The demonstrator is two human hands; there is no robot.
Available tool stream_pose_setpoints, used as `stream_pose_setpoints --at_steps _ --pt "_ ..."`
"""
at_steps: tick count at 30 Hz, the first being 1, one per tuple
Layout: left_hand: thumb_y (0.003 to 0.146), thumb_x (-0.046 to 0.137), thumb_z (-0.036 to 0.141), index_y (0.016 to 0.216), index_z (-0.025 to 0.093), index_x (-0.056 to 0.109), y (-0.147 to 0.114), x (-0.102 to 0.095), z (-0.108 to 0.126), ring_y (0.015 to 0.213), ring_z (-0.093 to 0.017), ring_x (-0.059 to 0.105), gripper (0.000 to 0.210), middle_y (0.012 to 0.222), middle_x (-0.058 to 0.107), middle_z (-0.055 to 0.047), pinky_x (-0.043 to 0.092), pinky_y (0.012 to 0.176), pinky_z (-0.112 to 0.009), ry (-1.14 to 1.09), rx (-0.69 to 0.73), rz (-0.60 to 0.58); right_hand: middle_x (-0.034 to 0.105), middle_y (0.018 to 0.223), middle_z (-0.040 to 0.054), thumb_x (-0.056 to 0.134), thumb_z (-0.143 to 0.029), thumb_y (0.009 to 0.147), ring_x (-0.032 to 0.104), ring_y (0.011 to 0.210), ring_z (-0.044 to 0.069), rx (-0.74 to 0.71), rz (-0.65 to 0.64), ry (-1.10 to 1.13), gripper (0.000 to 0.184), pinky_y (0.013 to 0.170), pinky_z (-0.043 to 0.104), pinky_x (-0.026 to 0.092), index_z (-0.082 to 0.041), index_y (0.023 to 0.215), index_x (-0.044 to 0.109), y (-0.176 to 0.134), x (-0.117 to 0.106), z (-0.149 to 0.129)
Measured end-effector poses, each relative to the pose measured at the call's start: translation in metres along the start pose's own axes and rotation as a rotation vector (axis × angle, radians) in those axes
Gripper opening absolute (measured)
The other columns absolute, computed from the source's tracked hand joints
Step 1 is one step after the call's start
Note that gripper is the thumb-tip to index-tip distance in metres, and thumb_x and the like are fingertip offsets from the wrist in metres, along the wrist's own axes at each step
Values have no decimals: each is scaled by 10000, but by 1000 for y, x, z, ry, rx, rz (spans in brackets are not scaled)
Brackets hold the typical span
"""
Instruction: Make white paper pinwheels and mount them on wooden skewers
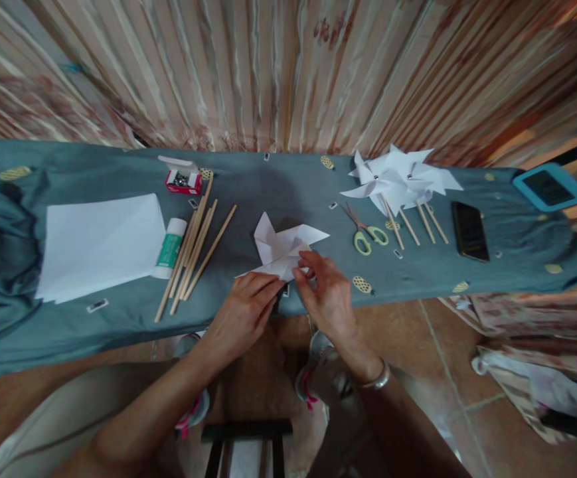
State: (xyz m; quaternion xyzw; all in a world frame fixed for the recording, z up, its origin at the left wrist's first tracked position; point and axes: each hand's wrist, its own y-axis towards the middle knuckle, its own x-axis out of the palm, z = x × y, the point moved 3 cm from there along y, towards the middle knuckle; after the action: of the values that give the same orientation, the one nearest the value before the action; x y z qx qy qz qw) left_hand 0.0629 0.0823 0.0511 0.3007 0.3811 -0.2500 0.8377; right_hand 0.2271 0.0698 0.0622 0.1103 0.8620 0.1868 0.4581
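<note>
A white paper pinwheel (281,244) without a stick lies on the cloth in front of me, its folded blades pointing outward. My left hand (251,302) presses its fingers together on the near-left edge of the paper. With thumb and fingers pinched, my right hand (325,292) grips the near-right part of the pinwheel. The fingers partly cover its near blades. Green-handled scissors (364,232) lie right of the pinwheel, and several wooden sticks (196,249) lie to its left.
A glue stick (170,247), white paper sheets (101,245) and an open red box of pins (183,180) are at left. Finished pinwheels (392,176) on sticks, a phone (470,230) and a blue-framed device (550,187) are at right. A pleated curtain (268,79) hangs behind.
</note>
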Motion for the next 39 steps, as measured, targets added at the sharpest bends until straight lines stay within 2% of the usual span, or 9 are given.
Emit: stream_pose_setpoints --at_steps 4,7,14,23,39 --pt "947 458 147 1210 142 609 3 -1 -4 1036 -249 598 304 1128 676 -115 512 871 -427 -26 -49 -26 695 1112 124 460 -206 968 624 956 223 -114 34 -93 259 844 379 538 -148 1168 614 -3 -2 -5" --pt "941 467 146 1206 139 617 4 -2 -5 1038 -248 597 304 1122 678 -115 506 879 -424 -27 -65 -39 609 1298 158 428 -146 960 551 1126 259 -182 2 -178 286 914 429 505 -144 1174 617 -6 0 -10" --pt "935 484 151 1172 155 637 8 -1 -7 1021 -237 599 282 1104 685 -102 501 880 -414 -41 -63 -60 452 1473 179 426 -106 928 347 1367 333 -108 -175 -333 365 931 475 444 -159 1257 576 -10 10 -14" --pt "941 486 185 1140 142 648 11 -4 -6 1011 -236 594 259 1094 691 -103 487 887 -408 -43 -76 -86 408 1503 170 428 -103 919 304 1408 329 -86 -221 -380 393 945 454 417 -163 1292 537 -10 16 -11" --pt "931 498 206 1036 155 673 19 -5 -10 958 -229 618 211 1041 708 -93 497 859 -411 -47 -62 -89 423 1494 195 449 -108 913 313 1403 351 -74 -250 -373 383 945 480 407 -138 1282 546 -7 16 -13"
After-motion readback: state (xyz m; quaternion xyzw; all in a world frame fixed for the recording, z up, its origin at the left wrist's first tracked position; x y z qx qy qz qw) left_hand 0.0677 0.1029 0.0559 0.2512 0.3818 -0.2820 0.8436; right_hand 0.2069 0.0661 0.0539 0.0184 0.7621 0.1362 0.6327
